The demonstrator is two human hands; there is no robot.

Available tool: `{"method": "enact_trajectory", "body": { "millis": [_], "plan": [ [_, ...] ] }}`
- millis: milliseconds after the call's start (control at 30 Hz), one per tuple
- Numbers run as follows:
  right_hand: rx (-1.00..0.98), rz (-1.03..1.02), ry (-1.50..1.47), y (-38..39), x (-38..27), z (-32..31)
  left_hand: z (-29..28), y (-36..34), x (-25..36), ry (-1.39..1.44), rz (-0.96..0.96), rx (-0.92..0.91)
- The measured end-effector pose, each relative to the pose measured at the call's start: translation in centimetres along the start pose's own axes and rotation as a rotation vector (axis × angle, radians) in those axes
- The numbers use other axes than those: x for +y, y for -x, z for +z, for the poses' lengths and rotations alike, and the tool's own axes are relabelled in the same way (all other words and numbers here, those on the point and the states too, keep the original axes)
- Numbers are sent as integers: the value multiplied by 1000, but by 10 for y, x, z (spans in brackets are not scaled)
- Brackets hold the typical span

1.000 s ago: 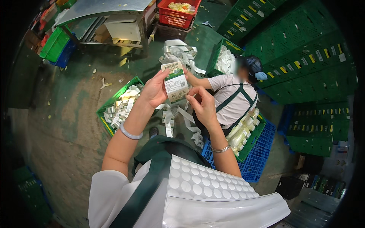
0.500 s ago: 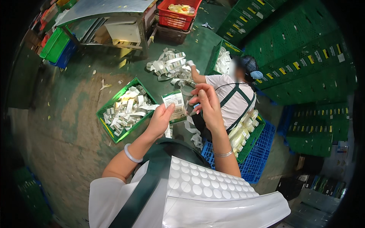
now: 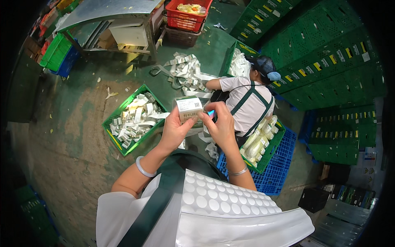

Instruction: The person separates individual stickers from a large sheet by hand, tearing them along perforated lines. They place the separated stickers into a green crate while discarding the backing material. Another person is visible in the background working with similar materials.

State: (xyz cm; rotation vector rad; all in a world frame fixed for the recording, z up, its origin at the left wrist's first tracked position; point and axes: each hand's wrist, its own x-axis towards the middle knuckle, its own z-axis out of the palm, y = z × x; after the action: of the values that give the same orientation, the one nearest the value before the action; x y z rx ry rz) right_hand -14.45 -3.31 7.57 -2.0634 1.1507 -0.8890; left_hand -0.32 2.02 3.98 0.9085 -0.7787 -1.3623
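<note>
You hold small white box (image 3: 188,108) up in front of you, above floor. Left hand (image 3: 175,131) fingers wrap its side; right hand (image 3: 222,125) fingers pinch its other edge. Box looks light, thin card, easy to squash, so hold flat sides softly. Green crate (image 3: 116,142) on floor holds more white boxes. Other green crate (image 3: 276,143) beside seated person (image 3: 247,103) holds clear bags.

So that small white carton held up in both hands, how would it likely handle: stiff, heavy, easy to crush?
The small carton probably weighs little: the left hand and right hand hold it up by the fingers alone. Its flat faces and crisp edges suggest thin card, fairly stiff but likely to dent under a squeeze. Boxy, so it should not roll.
</note>
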Motion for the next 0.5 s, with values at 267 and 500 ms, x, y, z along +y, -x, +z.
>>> {"method": "enact_trajectory", "body": {
  "millis": [267,500],
  "plan": [
    [178,200,-1024,-48,0,-30,18,33,-28,-3,-573,-1197],
    [-76,-45,-20,-24,-2,-105,5,27,70,15,26,-684]
  ]
}}
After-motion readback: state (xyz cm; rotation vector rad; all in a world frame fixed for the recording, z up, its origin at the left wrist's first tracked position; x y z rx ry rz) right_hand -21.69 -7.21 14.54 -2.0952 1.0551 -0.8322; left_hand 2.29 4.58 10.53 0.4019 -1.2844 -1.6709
